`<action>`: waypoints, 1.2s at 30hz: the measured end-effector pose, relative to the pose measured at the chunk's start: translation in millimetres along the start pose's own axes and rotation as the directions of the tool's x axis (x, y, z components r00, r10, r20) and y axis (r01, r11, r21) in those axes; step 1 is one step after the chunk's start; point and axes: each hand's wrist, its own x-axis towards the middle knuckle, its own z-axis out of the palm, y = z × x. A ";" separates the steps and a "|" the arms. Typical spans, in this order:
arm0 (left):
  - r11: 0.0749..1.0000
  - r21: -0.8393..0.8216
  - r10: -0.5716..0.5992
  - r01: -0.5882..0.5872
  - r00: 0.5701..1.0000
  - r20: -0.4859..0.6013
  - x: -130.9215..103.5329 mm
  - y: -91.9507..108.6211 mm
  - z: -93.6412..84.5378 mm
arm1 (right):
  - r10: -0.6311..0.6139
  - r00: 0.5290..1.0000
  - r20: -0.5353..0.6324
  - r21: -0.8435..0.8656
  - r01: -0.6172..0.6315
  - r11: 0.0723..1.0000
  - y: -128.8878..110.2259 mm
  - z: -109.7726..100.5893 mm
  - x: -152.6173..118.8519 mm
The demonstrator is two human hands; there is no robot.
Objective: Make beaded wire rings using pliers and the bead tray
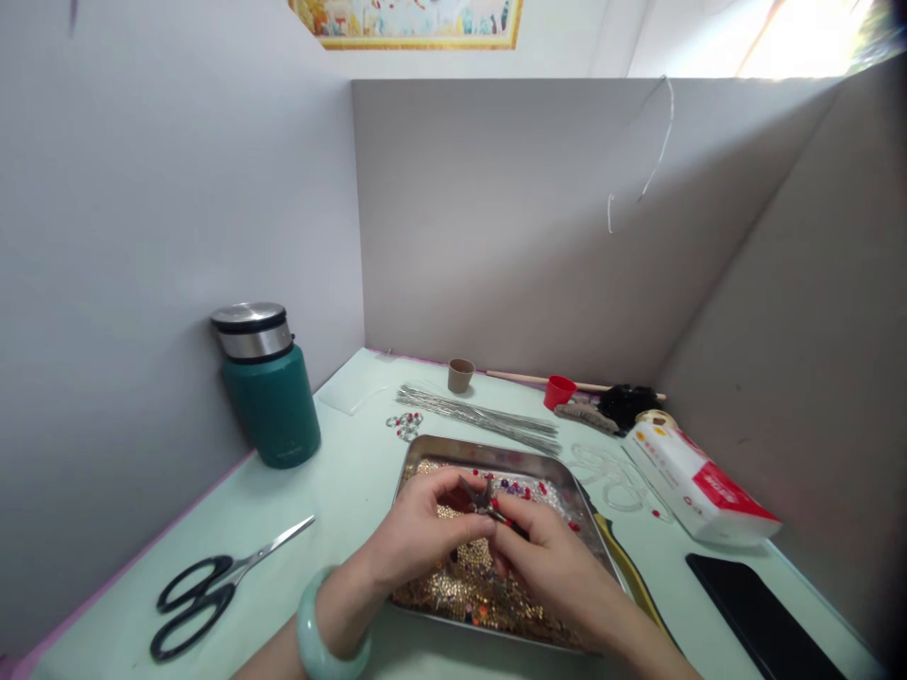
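Both hands meet above a metal tray [432, 448] filled with gold, red and clear beads. My right hand [542, 543] is closed around small dark-handled pliers [483, 501], whose jaws point up and left. My left hand [432, 515], with a pale green bangle [309, 619] on its wrist, is pinched at the jaws of the pliers. What sits between its fingertips is too small to make out.
Black-handled scissors [213, 590] and a green flask [273, 406] stand left. Behind the tray lie thin wires [482, 416], beaded rings [405, 425], a brown cup [460, 376] and a red cup [559, 391]. At right are a tissue pack [698, 482] and a black phone [758, 614].
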 end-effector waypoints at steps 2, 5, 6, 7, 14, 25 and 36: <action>0.995 -0.094 -0.044 0.045 0.999 0.011 1.0 -1.8 1.8 | -0.013 1.000 -0.023 -0.041 0.012 0.999 -1.7 1.0 0.2; 0.970 -0.230 -0.068 0.073 0.997 0.029 2.3 -3.8 3.8 | -0.030 0.998 -0.057 -0.081 0.025 0.996 -3.1 2.8 0.6; 0.957 -0.279 -0.074 0.079 0.997 0.029 2.6 -4.3 4.2 | -0.036 0.997 -0.065 -0.079 0.031 0.996 -3.0 3.6 0.9; 0.940 -0.331 -0.081 0.087 0.996 0.033 2.7 -4.8 4.5 | -0.035 0.997 -0.067 -0.063 0.031 0.998 -2.5 4.7 1.3; 0.832 -0.539 -0.103 0.131 0.991 0.081 0.4 -8.8 3.3 | 0.116 0.976 0.183 0.505 -0.195 0.841 5.3 17.0 2.4; 0.833 -0.538 -0.112 0.130 0.991 0.066 0.3 -11.2 2.1 | 0.018 0.999 0.052 0.531 -0.043 0.846 4.3 23.1 2.7; 0.869 -0.478 -0.128 0.125 0.991 0.026 0.1 -8.6 4.6 | 0.009 0.999 -0.049 0.412 0.012 0.911 6.3 25.0 1.5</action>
